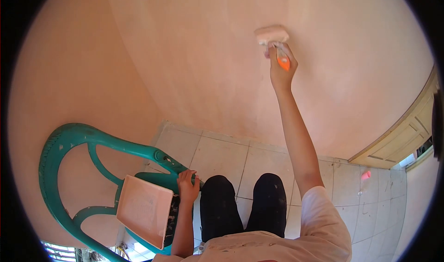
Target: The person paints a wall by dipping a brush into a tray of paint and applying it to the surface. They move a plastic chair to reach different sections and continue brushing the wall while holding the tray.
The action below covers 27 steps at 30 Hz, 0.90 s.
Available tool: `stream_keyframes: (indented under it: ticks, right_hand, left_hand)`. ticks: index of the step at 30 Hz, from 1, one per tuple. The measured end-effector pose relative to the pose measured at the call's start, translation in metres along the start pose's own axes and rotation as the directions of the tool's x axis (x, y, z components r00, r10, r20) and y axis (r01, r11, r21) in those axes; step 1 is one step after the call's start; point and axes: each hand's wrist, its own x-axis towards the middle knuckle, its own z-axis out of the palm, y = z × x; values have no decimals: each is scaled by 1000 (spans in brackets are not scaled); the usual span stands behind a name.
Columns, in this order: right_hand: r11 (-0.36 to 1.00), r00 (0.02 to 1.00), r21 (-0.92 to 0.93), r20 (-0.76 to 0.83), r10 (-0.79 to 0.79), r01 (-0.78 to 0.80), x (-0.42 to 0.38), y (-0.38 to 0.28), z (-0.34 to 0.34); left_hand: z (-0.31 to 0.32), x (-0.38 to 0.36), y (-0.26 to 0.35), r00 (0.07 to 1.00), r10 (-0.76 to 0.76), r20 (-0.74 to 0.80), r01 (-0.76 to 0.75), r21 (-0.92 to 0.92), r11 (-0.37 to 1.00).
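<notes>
My right hand [281,58] is closed around the handle of a wide paintbrush [272,33], whose orange handle end points back toward me. Pale peach paint covers the brush head, which is against the peach wall [222,63]. Lower down on the left, my left hand [188,185] has its fingers wrapped over the front end of a green plastic chair's [115,139] armrest. On the chair, right beside my left forearm, a paint tray [144,209] coated in peach paint rests on something dark and paint-spotted.
Pale floor tiles [222,158] run along the foot of the wall, under my knees. A wall corner lies to the left, behind the chair. At the right are a wooden door [402,137] and a small pink object [366,175] on the floor.
</notes>
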Motion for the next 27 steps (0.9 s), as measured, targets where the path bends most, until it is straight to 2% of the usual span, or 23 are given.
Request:
stream_keyframes:
  ticks: [2, 3, 5, 7, 8, 10, 11, 13, 16, 17, 19, 20, 22, 23, 25, 27]
  right_hand:
    - [991, 987, -53, -99, -126, 121, 6, 34, 9]
    - [992, 987, -42, -103, -123, 119, -6, 47, 10]
    - [1000, 967, -12, -256, 14, -17, -42, 60, 8]
    - [978, 925, 66, -319, 208, -197, -82, 70, 3]
    - [979, 924, 66, -321, 206, -195, -101, 77, -2]
    - [926, 867, 93, -330, 375, -365, -122, 80, -7]
    - [929, 867, 97, -337, 367, -356, -117, 79, -6]
    - [985, 927, -44, -346, 144, -169, -98, 70, 0]
    - [999, 924, 5, -382, -37, 43, -9, 40, 25]
    - [997, 941, -74, -340, -7, -19, 22, 25, 29]
    - [978, 953, -174, -262, -155, 112, 72, 1, 33]
    - [978, 952, -180, -265, -155, 109, 75, -8, 33]
    - [966, 951, 37, -190, -245, 256, 79, -22, 38]
    - [965, 950, 34, -187, -249, 259, 73, -10, 33]
    - [943, 921, -158, -221, -322, 292, 35, 38, 15]
    - [961, 947, -213, -229, -224, 175, -29, 89, -10]
  left_hand:
    - [1, 0, -5, 1000, 18, -9, -18, -17, 1000]
    - [1, 0, -8, 999, 42, -15, -43, -41, 998]
    - [1, 1, -11, 999, 43, -27, -45, -63, 997]
    - [2, -1, -11, 999, 38, -30, -41, -96, 995]
    - [2, -1, -10, 999, 22, -37, -25, -103, 994]
    - [4, -1, -11, 999, 17, -42, -21, -109, 994]
    - [6, -3, -14, 998, 19, -53, -24, -92, 995]
    - [10, 3, -15, 997, 32, -69, -37, -72, 997]
    - [7, -3, -11, 999, -4, -48, 1, -66, 998]
    - [6, -2, -10, 999, -2, -54, -3, -80, 997]
    - [6, 0, -11, 998, 6, -56, -12, -96, 995]
    - [7, -1, -12, 999, 0, -54, -4, -83, 997]
    - [8, 0, -12, 999, -2, -52, -2, -76, 997]
    - [9, 0, -12, 999, -3, -52, 0, -71, 998]
    - [6, -1, -11, 999, -5, -48, 2, -64, 998]
    - [4, -1, -7, 999, 15, -52, -19, -75, 997]
